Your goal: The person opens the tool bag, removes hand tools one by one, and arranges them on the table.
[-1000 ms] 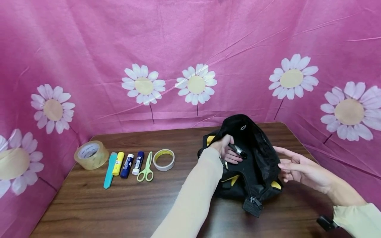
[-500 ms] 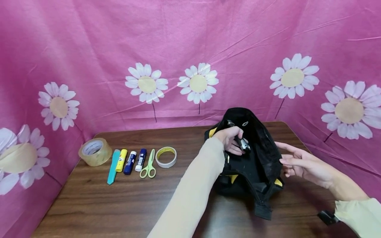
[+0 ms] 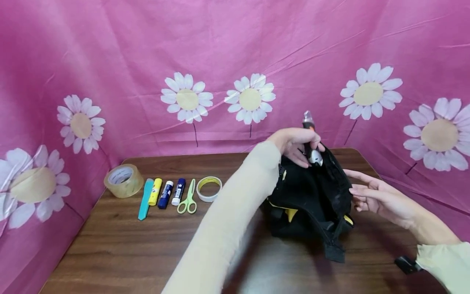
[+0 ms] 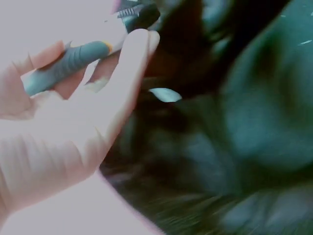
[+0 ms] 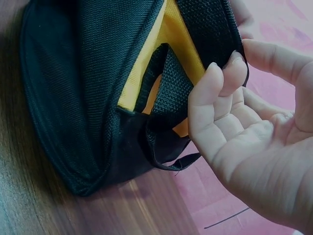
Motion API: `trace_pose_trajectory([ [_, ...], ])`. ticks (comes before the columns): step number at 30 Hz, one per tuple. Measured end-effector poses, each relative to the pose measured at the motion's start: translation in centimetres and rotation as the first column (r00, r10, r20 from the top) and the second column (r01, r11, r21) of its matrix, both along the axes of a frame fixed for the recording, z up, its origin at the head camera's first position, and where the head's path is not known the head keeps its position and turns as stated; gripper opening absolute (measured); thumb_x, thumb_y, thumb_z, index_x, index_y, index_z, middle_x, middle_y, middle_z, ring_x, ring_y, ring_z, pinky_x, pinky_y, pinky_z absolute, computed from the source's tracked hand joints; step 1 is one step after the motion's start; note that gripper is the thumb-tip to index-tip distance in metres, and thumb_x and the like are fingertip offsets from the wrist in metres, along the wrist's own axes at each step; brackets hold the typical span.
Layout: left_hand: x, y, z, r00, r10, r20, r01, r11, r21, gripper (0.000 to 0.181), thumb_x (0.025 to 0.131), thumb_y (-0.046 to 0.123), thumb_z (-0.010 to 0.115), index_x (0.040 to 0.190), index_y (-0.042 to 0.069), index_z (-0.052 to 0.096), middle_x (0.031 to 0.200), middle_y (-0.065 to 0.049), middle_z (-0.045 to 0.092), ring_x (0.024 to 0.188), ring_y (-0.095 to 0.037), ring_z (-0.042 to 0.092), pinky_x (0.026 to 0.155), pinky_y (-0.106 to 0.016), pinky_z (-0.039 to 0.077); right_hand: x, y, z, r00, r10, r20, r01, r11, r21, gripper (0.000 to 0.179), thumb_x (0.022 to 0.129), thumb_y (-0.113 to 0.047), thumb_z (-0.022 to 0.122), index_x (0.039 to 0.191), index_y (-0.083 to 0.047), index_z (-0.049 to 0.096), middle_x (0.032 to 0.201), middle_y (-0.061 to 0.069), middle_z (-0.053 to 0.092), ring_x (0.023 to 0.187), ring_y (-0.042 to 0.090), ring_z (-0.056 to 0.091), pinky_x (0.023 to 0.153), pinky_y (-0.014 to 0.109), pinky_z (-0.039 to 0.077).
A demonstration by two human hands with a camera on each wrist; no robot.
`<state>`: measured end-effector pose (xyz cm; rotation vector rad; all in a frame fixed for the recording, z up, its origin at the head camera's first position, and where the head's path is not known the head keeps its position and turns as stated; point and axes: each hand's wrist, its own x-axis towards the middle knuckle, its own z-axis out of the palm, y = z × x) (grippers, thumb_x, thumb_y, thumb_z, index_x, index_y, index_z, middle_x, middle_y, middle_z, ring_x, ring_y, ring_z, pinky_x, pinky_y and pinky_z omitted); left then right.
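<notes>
My left hand (image 3: 299, 145) holds what looks like a utility knife (image 3: 308, 122), black and silver with an orange accent, over the far rim of an open black bag (image 3: 304, 188) with yellow trim. In the left wrist view, the fingers curl around the knife's ridged grey handle (image 4: 68, 66). My right hand (image 3: 382, 204) pinches the bag's right edge between thumb and fingers. The right wrist view shows that hand (image 5: 259, 132) against the bag's side (image 5: 98, 88), beside a black strap loop. The bag's mouth gapes, but its depths are dark.
Left of the bag, a row holds a clear tape roll (image 3: 124, 181), a teal flat strip (image 3: 145, 200), a yellow stick (image 3: 155, 192), two blue-and-white glue sticks (image 3: 165, 195), green scissors (image 3: 188, 198) and a small tape roll (image 3: 209, 198). A pink flowered cloth (image 3: 220, 49) encloses the table (image 3: 147, 257).
My left hand has lifted the utility knife up from inside the bag to above its far rim. The right hand keeps its place at the bag's edge. The view has shifted slightly.
</notes>
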<state>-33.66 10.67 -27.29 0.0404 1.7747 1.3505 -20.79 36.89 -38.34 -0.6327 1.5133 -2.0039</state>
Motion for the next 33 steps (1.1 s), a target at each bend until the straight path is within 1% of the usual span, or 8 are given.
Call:
trace_pose_trajectory([
  [4, 0.5, -2.0, 3.5, 0.994, -0.086, -0.066, 0.089, 0.995, 0.047, 0.030, 0.093, 0.010, 0.052, 0.114, 0.009, 0.074, 0.112, -0.020, 0.066, 0.104, -0.037, 0.067, 0.085, -0.043, 0.060, -0.3, 0.3, 0.1, 1.000, -0.001, 0.013, 0.001, 1.000, -0.027, 0.056, 0.107, 0.009, 0.024, 0.157, -0.015, 0.032, 0.122, 0.010, 0.068, 0.093, 0.019, 0.069, 0.079, 0.031, 0.060],
  [7, 0.9, -4.4, 5.0, 0.980, -0.140, -0.138, 0.155, 0.983, 0.102, 0.032, 0.096, 0.012, 0.054, 0.123, 0.007, 0.070, 0.113, -0.020, 0.066, 0.099, -0.037, 0.067, 0.085, -0.044, 0.060, -0.3, 0.4, -0.1, 0.999, 0.013, 0.037, -0.011, 0.999, -0.044, 0.056, 0.108, 0.008, 0.023, 0.157, -0.016, 0.032, 0.121, 0.010, 0.068, 0.093, 0.020, 0.068, 0.080, 0.031, 0.060],
  [10, 1.3, -7.2, 5.6, 0.970, -0.143, -0.199, 0.176, 0.971, 0.160, 0.032, 0.097, 0.010, 0.054, 0.126, 0.004, 0.067, 0.112, -0.019, 0.068, 0.092, -0.033, 0.067, 0.088, -0.045, 0.059, -0.4, 0.3, -0.4, 0.999, 0.026, 0.042, -0.024, 0.999, -0.043, 0.057, 0.108, 0.008, 0.022, 0.158, -0.016, 0.030, 0.121, 0.010, 0.068, 0.092, 0.020, 0.067, 0.080, 0.031, 0.060],
  [14, 1.4, -11.0, 5.3, 0.957, -0.126, -0.263, 0.183, 0.962, 0.205, 0.032, 0.097, 0.001, 0.053, 0.126, 0.002, 0.066, 0.111, -0.020, 0.070, 0.089, -0.029, 0.069, 0.093, -0.048, 0.057, -0.4, 0.2, -0.7, 0.999, 0.033, 0.029, -0.032, 0.999, -0.039, 0.057, 0.107, 0.009, 0.022, 0.159, -0.014, 0.027, 0.120, 0.011, 0.068, 0.092, 0.019, 0.067, 0.079, 0.031, 0.059],
  [17, 1.3, -13.8, 4.3, 0.949, -0.131, -0.286, 0.194, 0.960, 0.203, 0.037, 0.096, -0.003, 0.054, 0.132, -0.002, 0.061, 0.113, -0.024, 0.069, 0.088, -0.029, 0.070, 0.094, -0.049, 0.056, -0.3, 0.0, -0.8, 0.999, 0.042, 0.024, -0.041, 0.998, -0.040, 0.057, 0.107, 0.009, 0.022, 0.159, -0.014, 0.027, 0.121, 0.011, 0.067, 0.091, 0.019, 0.067, 0.079, 0.031, 0.059],
  [21, 0.9, -17.2, 2.2, 0.959, -0.120, -0.257, 0.173, 0.965, 0.195, 0.042, 0.094, -0.005, 0.054, 0.136, -0.004, 0.056, 0.116, -0.027, 0.068, 0.086, -0.030, 0.071, 0.097, -0.054, 0.053, -0.3, -0.4, -0.8, 0.999, 0.045, 0.012, -0.045, 0.998, -0.032, 0.056, 0.107, 0.009, 0.022, 0.159, -0.013, 0.026, 0.124, 0.011, 0.066, 0.092, 0.019, 0.067, 0.080, 0.032, 0.059],
  [27, 0.3, -21.0, -2.4, 0.977, -0.089, -0.196, 0.120, 0.981, 0.150, 0.042, 0.092, -0.005, 0.057, 0.134, -0.007, 0.054, 0.117, -0.029, 0.065, 0.092, -0.037, 0.069, 0.095, -0.056, 0.054, -0.2, -0.5, -1.0, 0.999, 0.038, 0.023, -0.037, 0.999, -0.024, 0.057, 0.107, 0.009, 0.021, 0.160, -0.013, 0.021, 0.121, 0.010, 0.066, 0.091, 0.018, 0.066, 0.080, 0.030, 0.058],
  [33, 0.0, -22.8, -6.9, 0.986, -0.098, -0.136, 0.116, 0.984, 0.137, 0.045, 0.096, -0.001, 0.057, 0.139, -0.011, 0.050, 0.106, -0.022, 0.070, 0.091, -0.032, 0.070, 0.098, -0.057, 0.052, -0.6, -0.4, -0.9, 0.998, 0.048, 0.039, -0.047, 0.998, -0.031, 0.058, 0.108, 0.008, 0.020, 0.161, -0.013, 0.018, 0.121, 0.010, 0.065, 0.093, 0.020, 0.066, 0.082, 0.032, 0.058],
])
